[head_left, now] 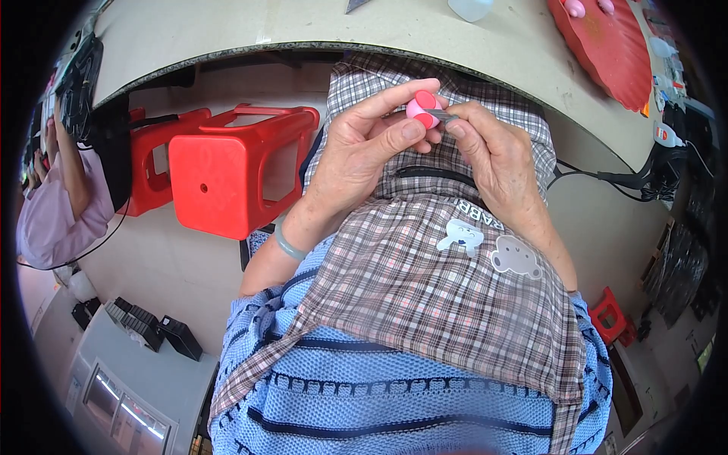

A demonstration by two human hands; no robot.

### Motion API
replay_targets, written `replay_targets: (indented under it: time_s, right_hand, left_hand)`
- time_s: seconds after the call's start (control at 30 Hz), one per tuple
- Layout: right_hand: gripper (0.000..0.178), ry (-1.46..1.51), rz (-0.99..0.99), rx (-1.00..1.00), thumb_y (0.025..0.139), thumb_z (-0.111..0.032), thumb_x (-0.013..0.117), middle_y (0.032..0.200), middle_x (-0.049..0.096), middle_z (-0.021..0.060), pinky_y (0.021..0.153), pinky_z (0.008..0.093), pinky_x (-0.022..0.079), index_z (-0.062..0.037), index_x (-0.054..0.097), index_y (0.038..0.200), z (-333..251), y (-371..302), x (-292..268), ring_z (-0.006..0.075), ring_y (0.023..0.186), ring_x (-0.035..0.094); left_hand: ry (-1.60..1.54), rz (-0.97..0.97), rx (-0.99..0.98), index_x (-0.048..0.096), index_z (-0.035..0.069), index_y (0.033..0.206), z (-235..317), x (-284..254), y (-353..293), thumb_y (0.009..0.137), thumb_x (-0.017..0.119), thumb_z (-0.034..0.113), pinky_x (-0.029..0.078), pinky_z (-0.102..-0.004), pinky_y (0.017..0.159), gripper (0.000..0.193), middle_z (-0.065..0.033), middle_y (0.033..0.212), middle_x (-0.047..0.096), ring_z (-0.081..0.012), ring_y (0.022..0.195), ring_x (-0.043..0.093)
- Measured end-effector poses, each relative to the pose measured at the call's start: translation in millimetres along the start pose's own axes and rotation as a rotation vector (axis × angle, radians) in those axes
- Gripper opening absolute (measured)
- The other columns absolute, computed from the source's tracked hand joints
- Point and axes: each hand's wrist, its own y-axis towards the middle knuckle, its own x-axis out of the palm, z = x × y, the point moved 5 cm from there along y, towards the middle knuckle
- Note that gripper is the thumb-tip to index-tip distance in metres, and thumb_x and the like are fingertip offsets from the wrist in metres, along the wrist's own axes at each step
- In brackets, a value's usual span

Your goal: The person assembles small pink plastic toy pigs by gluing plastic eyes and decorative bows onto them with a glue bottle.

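Note:
My left hand [359, 144] is closed around a small pink rounded piece with flat red round faces [425, 100], held over my lap just off the table's near edge. The fingers hide part of its shape. My right hand [494, 152] pinches a slim grey metal tool [439, 114], whose tip meets the piece between the two red faces. From this angle I cannot make out the tool's exact kind. Beneath both hands lies my checked apron [425, 250].
A pale table [296, 26] curves across the top, bearing a red scalloped tray [618, 64] with pink pieces and a translucent white container [470, 7]. Red stools [208, 182] stand at left. Farther left sits another person in a lilac top [68, 208]. A white bottle [667, 136] lies at right.

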Motion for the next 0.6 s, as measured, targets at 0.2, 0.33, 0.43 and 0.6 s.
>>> replay_targets:
  time_s: [0.2, 0.33, 0.43, 0.6]
  right_hand:
    - [0.017, 0.003, 0.002, 0.0, 0.095, -0.016, 0.056, 0.074, 0.062, 0.0122, 0.054, 0.034, 0.049, -0.0012, 0.062, 0.1, 1.2, -0.3, 0.3, 0.0254, 0.063, 0.064]
    - [0.016, 0.02, 0.013, 0.013, 0.095, -0.016, 0.056, 0.074, 0.062, 0.0121, 0.054, 0.0339, 0.049, -0.0012, 0.061, 0.099, 0.2, -0.2, -0.5, 0.0256, 0.063, 0.064]
    - [0.016, -0.014, 0.025, 0.003, 0.095, -0.016, 0.056, 0.074, 0.062, 0.012, 0.054, 0.0338, 0.049, -0.0014, 0.061, 0.098, -0.5, -0.4, -0.3, 0.0258, 0.063, 0.064]
    - [0.015, -0.037, 0.031, -0.024, 0.094, -0.015, 0.057, 0.074, 0.062, 0.0119, 0.053, 0.0346, 0.049, -0.0016, 0.061, 0.098, 0.3, 0.8, 0.4, 0.0263, 0.063, 0.064]
  left_hand:
    - [-0.007, -0.014, 0.007, 0.052, 0.001, 0.131, -0.5, -0.1, 0.0, 0.092, 0.061, 0.014, 0.054, -0.0261, 0.08, 0.042, -0.0098, 0.112, 0.063, -0.0137, 0.092, 0.063]
    - [-0.005, -0.019, 0.002, 0.052, 0.001, 0.131, -0.4, 0.2, -0.2, 0.093, 0.061, 0.013, 0.054, -0.026, 0.08, 0.041, -0.0097, 0.11, 0.063, -0.0136, 0.092, 0.063]
    - [-0.013, -0.022, 0.002, 0.052, 0.001, 0.131, -1.3, 0.8, -0.2, 0.093, 0.06, 0.013, 0.054, -0.0259, 0.08, 0.041, -0.0096, 0.108, 0.064, -0.0135, 0.091, 0.063]
    - [-0.016, -0.025, 0.004, 0.052, 0.001, 0.131, -1.5, 0.1, 0.6, 0.093, 0.06, 0.012, 0.054, -0.0255, 0.08, 0.041, -0.0095, 0.107, 0.064, -0.0132, 0.09, 0.063]
